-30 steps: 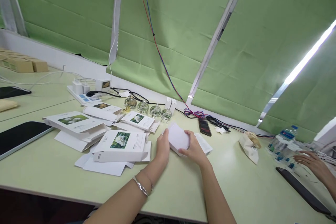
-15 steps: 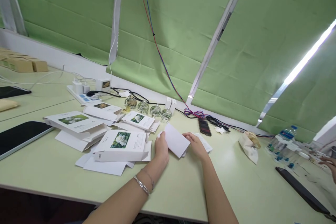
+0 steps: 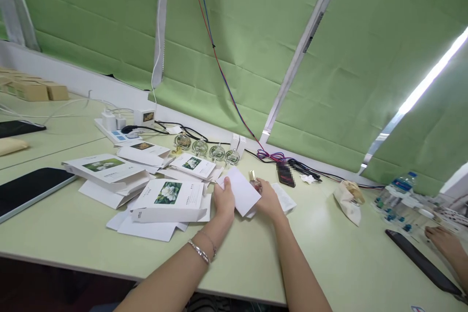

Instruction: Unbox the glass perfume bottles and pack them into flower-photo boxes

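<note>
My left hand (image 3: 224,200) grips a plain white piece of folded card (image 3: 242,192) by its left edge, thumb on top. Close against the card's right side, my right hand (image 3: 269,200) is closed around a small item with a gold cap (image 3: 252,175); most of that item is hidden by the fingers. Under the card, more white paper peeks out. A printed white sheet (image 3: 285,198) lies just right of my right hand. Left of my hands are several flattened white boxes with flower pictures, the nearest being a white-flower box (image 3: 168,200). Several round glass bottles (image 3: 217,152) stand in a row behind.
A power strip (image 3: 116,131) with chargers and cables runs along the back. Phones (image 3: 32,190) lie at the left. At the right are a cloth pouch (image 3: 348,202), water bottle (image 3: 404,184), clear jars (image 3: 409,212), a long black object (image 3: 420,261) and another person's hand (image 3: 444,241).
A gold-capped item now shows in my right hand, which has closed around it and shifted slightly left. The white card moved slightly left. The other person's hand has come further in.
</note>
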### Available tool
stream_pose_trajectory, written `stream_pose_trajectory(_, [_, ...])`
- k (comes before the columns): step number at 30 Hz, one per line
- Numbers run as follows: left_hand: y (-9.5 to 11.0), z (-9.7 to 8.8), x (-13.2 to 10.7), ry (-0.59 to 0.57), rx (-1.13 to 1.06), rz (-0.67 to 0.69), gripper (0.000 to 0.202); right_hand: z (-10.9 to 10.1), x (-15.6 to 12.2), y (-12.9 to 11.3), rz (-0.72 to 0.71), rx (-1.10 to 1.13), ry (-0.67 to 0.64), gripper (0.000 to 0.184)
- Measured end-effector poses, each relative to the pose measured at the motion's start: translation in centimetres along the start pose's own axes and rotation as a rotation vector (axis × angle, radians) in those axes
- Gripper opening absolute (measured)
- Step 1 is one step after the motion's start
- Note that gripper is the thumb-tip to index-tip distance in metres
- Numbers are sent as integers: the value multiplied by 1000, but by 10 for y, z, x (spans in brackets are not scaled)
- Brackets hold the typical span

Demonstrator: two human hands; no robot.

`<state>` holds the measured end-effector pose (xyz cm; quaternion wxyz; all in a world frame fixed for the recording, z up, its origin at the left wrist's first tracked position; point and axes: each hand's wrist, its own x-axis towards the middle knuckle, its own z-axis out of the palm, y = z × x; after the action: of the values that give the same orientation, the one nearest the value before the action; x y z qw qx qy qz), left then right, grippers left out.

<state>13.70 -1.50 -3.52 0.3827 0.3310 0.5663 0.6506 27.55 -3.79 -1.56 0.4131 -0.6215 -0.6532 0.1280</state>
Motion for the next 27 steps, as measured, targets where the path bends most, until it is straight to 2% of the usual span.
stream_pose_trajectory(2, [7,-3,-5,10,52,51,17,-4,1,0,49,20,189,62])
stream_pose_trajectory(3, [11,-4,-8,19,66,96,24,-6,2,1,70,39,279,63])
stream_pose_trajectory(4, [15,-4,-13,14,91,185,33,-8,2,1,88,61,359,65])
stream_pose_trajectory(6, [21,-6,-22,-45,202,459,40,-11,1,1,114,107,483,69])
stream_pose_trajectory(8, [23,-9,-30,-222,437,737,30,-13,0,1,124,152,559,73])
stream_pose_trajectory(10, [21,-11,-34,-454,676,857,23,-14,-3,-2,125,195,604,76])
stream_pose_trajectory(12, [16,-13,-36,-626,815,868,19,-13,-5,-5,122,234,628,76])
stream_pose_trajectory(14, [10,-12,-37,-683,857,873,17,-13,-7,-8,115,263,642,75])
stream_pose_trajectory(17, [3,-8,-37,-697,901,882,25,-12,-10,-11,99,293,645,72])
stream_pose_trajectory(21, [2,3,-33,-633,1043,879,39,-9,-11,-12,49,333,630,69])
stream_pose_trajectory(27, [7,10,-28,-646,1142,842,40,-4,-7,-7,48,349,609,71])
